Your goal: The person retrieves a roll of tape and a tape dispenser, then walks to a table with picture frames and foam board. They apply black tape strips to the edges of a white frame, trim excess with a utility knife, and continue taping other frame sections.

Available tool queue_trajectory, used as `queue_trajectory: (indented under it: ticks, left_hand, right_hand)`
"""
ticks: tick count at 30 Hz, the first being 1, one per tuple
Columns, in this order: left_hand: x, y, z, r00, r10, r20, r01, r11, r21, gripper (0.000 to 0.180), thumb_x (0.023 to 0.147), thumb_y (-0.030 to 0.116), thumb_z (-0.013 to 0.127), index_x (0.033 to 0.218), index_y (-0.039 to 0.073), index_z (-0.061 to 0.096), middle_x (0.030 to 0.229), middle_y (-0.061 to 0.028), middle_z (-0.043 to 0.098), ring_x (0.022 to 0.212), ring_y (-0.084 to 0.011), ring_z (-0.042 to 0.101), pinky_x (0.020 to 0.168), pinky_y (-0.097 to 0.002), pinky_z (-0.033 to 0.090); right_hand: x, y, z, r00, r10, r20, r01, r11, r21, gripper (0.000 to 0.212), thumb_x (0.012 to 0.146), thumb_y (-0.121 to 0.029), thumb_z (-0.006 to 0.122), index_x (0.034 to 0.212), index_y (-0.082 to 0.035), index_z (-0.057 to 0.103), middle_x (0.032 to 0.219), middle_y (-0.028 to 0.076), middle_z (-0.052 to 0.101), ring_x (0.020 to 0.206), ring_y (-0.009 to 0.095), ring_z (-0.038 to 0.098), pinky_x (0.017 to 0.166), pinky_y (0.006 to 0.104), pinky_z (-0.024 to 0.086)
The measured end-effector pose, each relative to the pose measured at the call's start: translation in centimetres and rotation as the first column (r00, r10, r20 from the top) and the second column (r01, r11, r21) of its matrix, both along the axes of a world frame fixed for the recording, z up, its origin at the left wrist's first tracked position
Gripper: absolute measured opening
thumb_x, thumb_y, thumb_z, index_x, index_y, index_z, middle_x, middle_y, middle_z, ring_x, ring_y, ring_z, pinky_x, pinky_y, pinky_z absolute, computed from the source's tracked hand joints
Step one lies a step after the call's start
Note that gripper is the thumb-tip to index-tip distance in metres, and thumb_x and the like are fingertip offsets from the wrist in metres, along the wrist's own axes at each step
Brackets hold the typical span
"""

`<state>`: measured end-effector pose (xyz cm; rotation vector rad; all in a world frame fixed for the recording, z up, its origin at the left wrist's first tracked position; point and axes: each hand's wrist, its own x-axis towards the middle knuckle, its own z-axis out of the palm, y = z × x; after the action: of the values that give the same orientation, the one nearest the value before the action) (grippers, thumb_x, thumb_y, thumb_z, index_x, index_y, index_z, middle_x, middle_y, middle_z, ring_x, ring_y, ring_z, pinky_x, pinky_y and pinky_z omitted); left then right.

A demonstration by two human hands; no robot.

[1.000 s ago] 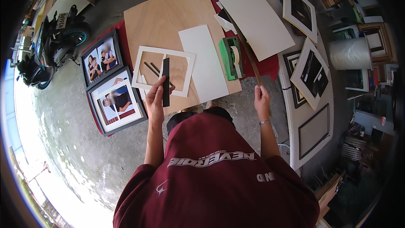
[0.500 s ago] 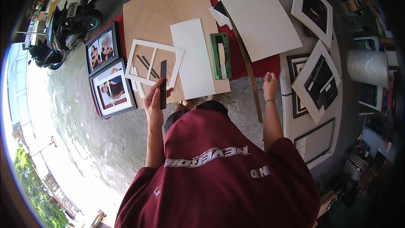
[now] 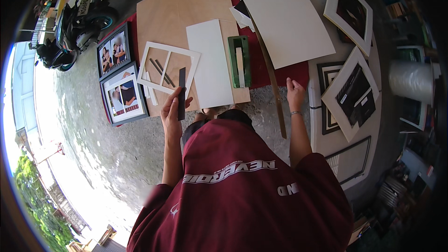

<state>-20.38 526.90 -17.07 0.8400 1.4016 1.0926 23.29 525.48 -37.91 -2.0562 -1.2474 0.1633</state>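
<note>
My left hand (image 3: 171, 108) pinches a narrow, flat dark strip (image 3: 182, 94), held upright near the front edge of a plywood board (image 3: 179, 7). Just beyond it lies a white mat with two window openings (image 3: 192, 72), tilted on the board. Two short dark strips (image 3: 162, 73) show through the openings. Off to the right, my right hand (image 3: 295, 97) hangs in the air past a long brown strip (image 3: 276, 91), its fingers curled closed. Whatever they hold, if anything, is too small to make out. A white rectangular sheet (image 3: 210, 65) and a green tape dispenser (image 3: 232, 60) sit between the hands.
Two dark-framed photo displays (image 3: 101, 60) stand at the board's left. A large white board (image 3: 289, 18) overlaps a red cloth (image 3: 296, 74). Matted frames (image 3: 334, 98) rest on the light table (image 3: 322, 154) at right. A motorcycle (image 3: 70, 30) is parked far left.
The view has shifted slightly. Both hands keep nearly the same pose, with the dark strip still in my left hand.
</note>
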Motion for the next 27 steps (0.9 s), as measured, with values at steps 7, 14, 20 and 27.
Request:
queue_trajectory:
  ticks: [7, 14, 20, 27]
  left_hand:
    - [1.4, 0.7, 0.5, 0.999, -0.036, 0.016, 0.036, 0.999, -0.017, 0.039, 0.108, 0.018, 0.051, 0.141, -0.003, 0.059, 0.127, -0.0131, 0.069, 0.105, -0.0242, 0.074, 0.090, -0.0299, 0.057]
    - [1.3, 0.4, 0.4, 1.000, -0.010, 0.022, 0.011, 1.000, -0.025, 0.038, 0.108, 0.018, 0.052, 0.139, -0.003, 0.059, 0.125, -0.0130, 0.070, 0.104, -0.0244, 0.074, 0.090, -0.0306, 0.058]
    - [1.1, 0.4, 0.4, 0.982, 0.029, 0.184, -0.027, 1.000, -0.011, 0.037, 0.108, 0.018, 0.050, 0.137, -0.003, 0.061, 0.129, -0.0149, 0.069, 0.103, -0.0254, 0.075, 0.091, -0.0319, 0.058]
    - [-0.6, 0.0, -0.6, 0.993, 0.045, 0.109, -0.049, 0.998, 0.035, 0.035, 0.108, 0.016, 0.053, 0.138, -0.001, 0.060, 0.129, -0.0157, 0.069, 0.104, -0.0258, 0.074, 0.091, -0.0330, 0.058]
  right_hand:
    - [1.5, 1.9, 2.1, 0.685, -0.020, -0.728, 0.011, 1.000, -0.018, 0.033, 0.098, -0.028, 0.073, 0.085, -0.001, 0.060, 0.076, 0.005, 0.067, 0.067, 0.017, 0.067, 0.066, 0.0285, 0.056]
    - [2.9, 1.0, 2.1, 0.630, -0.148, -0.762, 0.062, 0.988, -0.140, 0.026, 0.104, -0.026, 0.066, 0.094, -0.003, 0.069, 0.077, -0.001, 0.062, 0.059, 0.008, 0.053, 0.059, 0.0241, 0.045]
    - [2.9, 2.5, 2.1, 0.801, -0.139, -0.582, 0.024, 0.979, -0.202, 0.046, 0.107, -0.043, 0.055, 0.104, -0.004, 0.079, 0.088, 0.005, 0.064, 0.072, 0.012, 0.054, 0.067, 0.0312, 0.050]
    - [4.3, 3.3, -0.9, 0.952, -0.116, -0.283, 0.108, 0.993, -0.042, 0.025, 0.105, -0.023, 0.061, 0.122, -0.007, 0.072, 0.117, 0.013, 0.057, 0.094, 0.018, 0.066, 0.074, 0.0300, 0.056]
